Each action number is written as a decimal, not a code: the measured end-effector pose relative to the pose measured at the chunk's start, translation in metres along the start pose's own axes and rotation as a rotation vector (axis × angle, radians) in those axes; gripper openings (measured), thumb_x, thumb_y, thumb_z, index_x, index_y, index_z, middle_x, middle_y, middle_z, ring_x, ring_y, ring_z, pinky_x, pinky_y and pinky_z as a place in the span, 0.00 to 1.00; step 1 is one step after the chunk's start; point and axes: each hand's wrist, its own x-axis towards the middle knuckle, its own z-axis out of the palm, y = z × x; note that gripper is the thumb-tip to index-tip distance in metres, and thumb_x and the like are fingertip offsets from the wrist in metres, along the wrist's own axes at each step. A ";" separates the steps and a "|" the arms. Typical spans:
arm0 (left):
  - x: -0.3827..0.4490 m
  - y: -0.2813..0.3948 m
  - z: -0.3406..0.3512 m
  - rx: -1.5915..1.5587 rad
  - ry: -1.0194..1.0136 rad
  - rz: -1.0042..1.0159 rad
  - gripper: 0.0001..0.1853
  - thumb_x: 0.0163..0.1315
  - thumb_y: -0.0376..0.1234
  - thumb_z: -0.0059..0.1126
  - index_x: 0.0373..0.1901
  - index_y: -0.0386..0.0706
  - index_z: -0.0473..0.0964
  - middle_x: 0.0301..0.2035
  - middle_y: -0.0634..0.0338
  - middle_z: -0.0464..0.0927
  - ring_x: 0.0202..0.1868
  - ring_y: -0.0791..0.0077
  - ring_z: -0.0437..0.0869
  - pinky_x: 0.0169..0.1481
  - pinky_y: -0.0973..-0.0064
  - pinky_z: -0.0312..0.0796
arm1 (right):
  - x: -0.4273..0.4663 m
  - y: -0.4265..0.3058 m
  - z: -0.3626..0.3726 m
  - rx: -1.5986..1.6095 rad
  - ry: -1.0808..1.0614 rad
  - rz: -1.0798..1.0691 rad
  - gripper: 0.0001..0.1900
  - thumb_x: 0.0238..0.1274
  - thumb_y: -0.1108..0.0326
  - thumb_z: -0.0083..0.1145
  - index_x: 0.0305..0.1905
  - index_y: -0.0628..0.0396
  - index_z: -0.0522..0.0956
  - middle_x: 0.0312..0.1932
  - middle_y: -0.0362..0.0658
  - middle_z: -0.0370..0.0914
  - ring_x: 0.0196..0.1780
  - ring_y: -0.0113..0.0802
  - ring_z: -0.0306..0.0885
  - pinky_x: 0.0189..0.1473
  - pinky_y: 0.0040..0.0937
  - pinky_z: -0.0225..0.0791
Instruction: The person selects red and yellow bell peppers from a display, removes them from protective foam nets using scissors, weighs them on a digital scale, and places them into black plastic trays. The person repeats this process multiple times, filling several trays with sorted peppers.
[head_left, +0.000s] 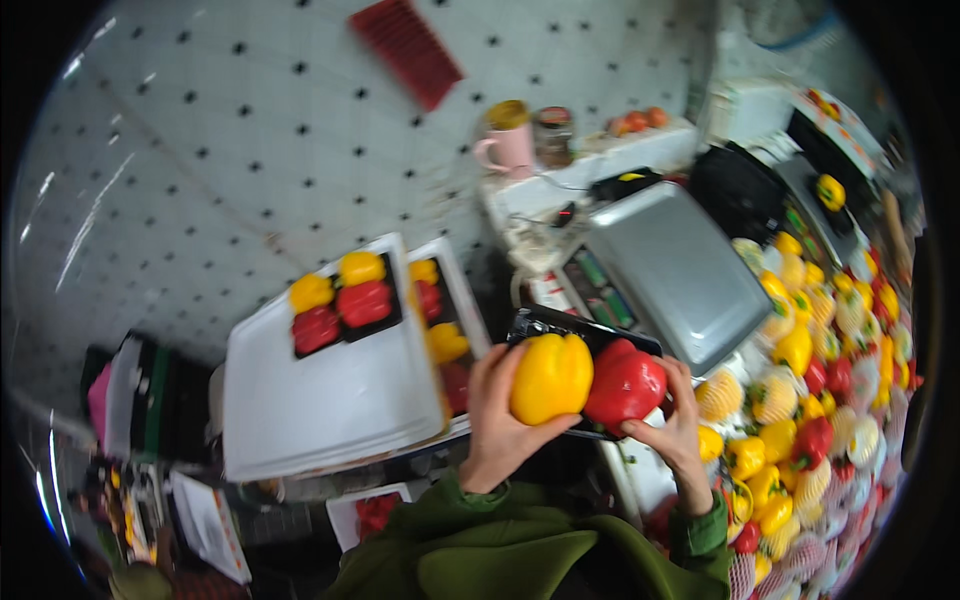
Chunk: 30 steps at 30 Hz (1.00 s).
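My left hand (504, 420) grips a yellow bell pepper (552, 378) from its left side, thumb below it. Around the right side of a red bell pepper (625, 384) curl the fingers of my right hand (675, 435). The two peppers sit side by side at a black tray (525, 322), which shows behind and below them; whether my fingers also hold the tray is hidden. To the left, a white foam box lid (330, 412) bears black trays with yellow peppers (361, 268) and red peppers (364, 303).
A scale with a metal platform (682, 270) stands right of centre. Many peppers (772, 442), some in foam nets, are heaped at the right. Behind are a pink mug (514, 150) and a glass jar (555, 139) on a white foam box. A red plastic crate (409, 52) lies on the tiled floor.
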 end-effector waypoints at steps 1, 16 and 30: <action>-0.007 0.000 -0.004 0.001 -0.009 -0.079 0.49 0.37 0.41 0.85 0.63 0.37 0.69 0.57 0.48 0.69 0.61 0.52 0.72 0.66 0.61 0.66 | -0.003 0.003 0.008 0.064 -0.016 0.021 0.45 0.37 0.53 0.81 0.63 0.59 0.73 0.61 0.48 0.64 0.62 0.40 0.72 0.55 0.35 0.74; -0.041 -0.042 -0.073 -0.132 -0.119 -0.246 0.43 0.47 0.45 0.79 0.64 0.39 0.69 0.57 0.45 0.68 0.59 0.51 0.73 0.64 0.62 0.67 | -0.031 -0.036 0.074 0.014 -0.075 0.210 0.45 0.40 0.44 0.78 0.61 0.62 0.74 0.56 0.47 0.68 0.58 0.39 0.72 0.52 0.33 0.71; -0.082 -0.172 -0.299 -0.169 -0.011 -0.471 0.41 0.52 0.39 0.76 0.66 0.34 0.66 0.56 0.48 0.71 0.59 0.61 0.75 0.66 0.67 0.67 | -0.027 -0.082 0.307 0.058 -0.449 0.047 0.34 0.60 0.50 0.69 0.66 0.58 0.72 0.53 0.54 0.70 0.45 0.36 0.77 0.46 0.29 0.73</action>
